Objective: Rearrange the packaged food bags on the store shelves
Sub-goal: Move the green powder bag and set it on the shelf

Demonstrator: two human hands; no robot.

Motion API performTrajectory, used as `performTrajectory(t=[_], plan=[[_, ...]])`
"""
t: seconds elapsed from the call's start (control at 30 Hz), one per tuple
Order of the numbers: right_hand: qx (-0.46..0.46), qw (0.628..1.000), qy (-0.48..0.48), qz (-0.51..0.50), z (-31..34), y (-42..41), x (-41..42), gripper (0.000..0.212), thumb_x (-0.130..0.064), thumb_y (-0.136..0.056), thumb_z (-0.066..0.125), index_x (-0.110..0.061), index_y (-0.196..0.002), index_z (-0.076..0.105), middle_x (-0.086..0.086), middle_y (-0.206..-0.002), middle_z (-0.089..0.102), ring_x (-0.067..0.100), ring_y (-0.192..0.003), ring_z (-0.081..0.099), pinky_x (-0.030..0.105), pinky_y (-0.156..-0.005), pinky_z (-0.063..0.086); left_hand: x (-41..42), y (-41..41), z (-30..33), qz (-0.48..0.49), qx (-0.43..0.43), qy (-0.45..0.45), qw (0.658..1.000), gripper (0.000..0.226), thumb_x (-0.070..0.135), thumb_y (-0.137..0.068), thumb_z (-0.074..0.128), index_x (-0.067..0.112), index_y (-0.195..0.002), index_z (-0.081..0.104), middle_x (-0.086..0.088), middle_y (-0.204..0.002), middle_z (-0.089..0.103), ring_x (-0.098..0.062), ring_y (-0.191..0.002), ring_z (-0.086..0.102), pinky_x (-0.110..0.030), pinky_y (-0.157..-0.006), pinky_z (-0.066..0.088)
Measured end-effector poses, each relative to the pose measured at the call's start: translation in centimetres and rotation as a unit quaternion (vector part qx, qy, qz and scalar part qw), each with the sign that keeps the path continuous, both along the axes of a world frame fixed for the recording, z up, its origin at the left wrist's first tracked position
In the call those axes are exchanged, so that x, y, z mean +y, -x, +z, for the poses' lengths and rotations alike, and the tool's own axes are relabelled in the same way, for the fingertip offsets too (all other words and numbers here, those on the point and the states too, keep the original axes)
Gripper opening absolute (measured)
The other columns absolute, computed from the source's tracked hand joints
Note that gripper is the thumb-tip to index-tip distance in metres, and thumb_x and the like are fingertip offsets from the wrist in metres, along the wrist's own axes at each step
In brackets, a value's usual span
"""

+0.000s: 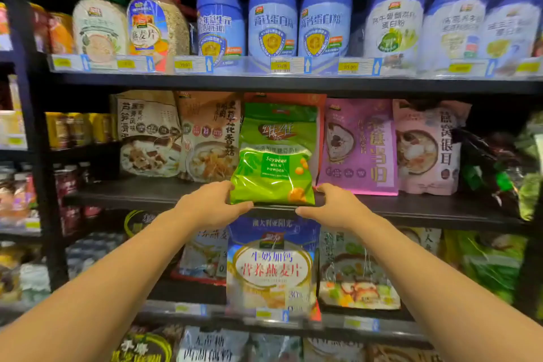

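On the middle shelf (411, 209), glossy green soybean-powder bag (274, 156) between left hand (210, 206) and right hand (335, 204), both gripping.

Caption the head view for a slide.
Both hands, left and right, hold a green soybean milk powder bag at the middle shelf.

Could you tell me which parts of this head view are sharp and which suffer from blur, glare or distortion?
In the head view, the green soybean powder bag between left hand and right hand is sharp with glossy glare; top-shelf canisters smear; shelf edges bow from wide-angle distortion; corners fall dark.
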State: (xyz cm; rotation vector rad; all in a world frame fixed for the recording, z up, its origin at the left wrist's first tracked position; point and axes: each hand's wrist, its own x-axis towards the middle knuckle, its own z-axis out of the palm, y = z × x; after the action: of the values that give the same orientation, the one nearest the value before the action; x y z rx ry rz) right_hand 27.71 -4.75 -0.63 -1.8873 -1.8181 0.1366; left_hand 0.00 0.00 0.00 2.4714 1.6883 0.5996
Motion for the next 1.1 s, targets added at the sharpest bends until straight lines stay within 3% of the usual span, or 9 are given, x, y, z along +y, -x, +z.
performTrajectory(t=[0.17,0.33,0.43,0.53,0.63,0.73,0.9,1.0,1.1], plan=[[0.033,0.997,-0.051,-0.042,0.3,0.0,6.5,0.088,-0.073,-0.085,0.068,-0.008,-0.140,0.047,0.017,-0.138,0.057,0.036,-0.125,0.057,0.050,-0.101,0.051,8.0,-0.4,0.6,0.008,-0.039,-0.020,0.999,0.103,0.086,-0.085,0.041,0.005,-0.149,0.039,-0.018,-0.147,0.049,-0.033,-0.126,0.054,-0.049,-0.103,0.049],[0.114,0.987,-0.100,-0.058,0.0,0.2,12.4,0.097,-0.074,-0.084,0.068,-0.006,-0.148,0.042,0.015,-0.148,0.052,0.034,-0.135,0.053,0.049,-0.109,0.048,14.8,-1.8,0.2,-0.038,-0.151,0.017,0.988,0.103,0.075,-0.092,0.045,0.003,-0.161,0.018,-0.022,-0.164,0.028,-0.036,-0.148,0.034,-0.046,-0.120,0.033],[0.165,0.979,-0.107,-0.052,-0.5,0.2,15.2,0.101,-0.074,-0.081,0.071,-0.009,-0.150,0.038,0.008,-0.152,0.051,0.027,-0.132,0.054,0.041,-0.103,0.047,17.3,-2.7,-0.1,-0.095,-0.226,0.042,0.968,0.087,0.067,-0.092,0.055,0.011,-0.155,0.034,-0.013,-0.155,0.045,-0.030,-0.139,0.047,-0.050,-0.116,0.040],[0.211,0.971,-0.107,-0.041,-0.9,-0.2,17.1,0.106,-0.073,-0.074,0.078,-0.014,-0.152,0.036,-0.001,-0.144,0.055,0.014,-0.110,0.054,0.031,-0.090,0.042,18.5,-3.4,-0.4,-0.128,-0.277,0.057,0.951,0.071,0.056,-0.095,0.062,0.013,-0.148,0.041,-0.008,-0.145,0.053,-0.026,-0.132,0.053,-0.050,-0.112,0.044],[0.236,0.965,-0.116,-0.020,-1.5,-0.7,18.8,0.112,-0.071,-0.071,0.082,-0.015,-0.154,0.034,0.000,-0.148,0.053,0.010,-0.110,0.051,0.029,-0.089,0.041,19.5,-3.9,-0.7,-0.148,-0.306,0.062,0.939,0.055,0.046,-0.096,0.066,0.015,-0.137,0.048,-0.006,-0.134,0.059,-0.022,-0.124,0.059,-0.049,-0.108,0.047],[0.264,0.955,-0.139,-0.006,-1.8,-0.8,19.5,0.113,-0.067,-0.070,0.086,-0.013,-0.155,0.036,0.000,-0.159,0.046,0.007,-0.112,0.048,0.027,-0.088,0.039,19.6,-3.9,-1.1,-0.150,-0.343,0.081,0.924,0.055,0.049,-0.093,0.068,0.021,-0.134,0.044,0.000,-0.134,0.060,-0.017,-0.122,0.060,-0.041,-0.105,0.050],[0.290,0.947,-0.137,0.024,-2.3,-1.0,20.1,0.114,-0.066,-0.072,0.084,-0.010,-0.158,0.034,0.002,-0.154,0.050,0.008,-0.115,0.047,0.028,-0.094,0.039,20.5,-4.2,-2.0,-0.109,-0.331,0.063,0.935,0.060,0.063,-0.090,0.065,0.026,-0.133,0.046,0.004,-0.127,0.065,-0.019,-0.116,0.063,-0.046,-0.104,0.048],[0.305,0.942,-0.135,0.043,-2.6,-1.1,20.1,0.112,-0.063,-0.076,0.083,-0.011,-0.160,0.030,0.001,-0.156,0.046,0.009,-0.119,0.047,0.029,-0.096,0.038,20.7,-4.1,-2.6,-0.107,-0.321,0.039,0.940,0.054,0.070,-0.087,0.062,0.033,-0.124,0.049,0.011,-0.115,0.067,-0.011,-0.106,0.064,-0.037,-0.089,0.052],[0.326,0.934,-0.139,0.047,-2.8,-1.0,20.2,0.109,-0.061,-0.076,0.084,-0.013,-0.159,0.032,-0.004,-0.145,0.050,0.009,-0.119,0.049,0.028,-0.095,0.038,20.7,-4.0,-3.0,-0.108,-0.329,0.019,0.938,0.050,0.076,-0.084,0.061,0.038,-0.116,0.053,0.014,-0.106,0.070,-0.001,-0.096,0.064,-0.023,-0.074,0.047]])
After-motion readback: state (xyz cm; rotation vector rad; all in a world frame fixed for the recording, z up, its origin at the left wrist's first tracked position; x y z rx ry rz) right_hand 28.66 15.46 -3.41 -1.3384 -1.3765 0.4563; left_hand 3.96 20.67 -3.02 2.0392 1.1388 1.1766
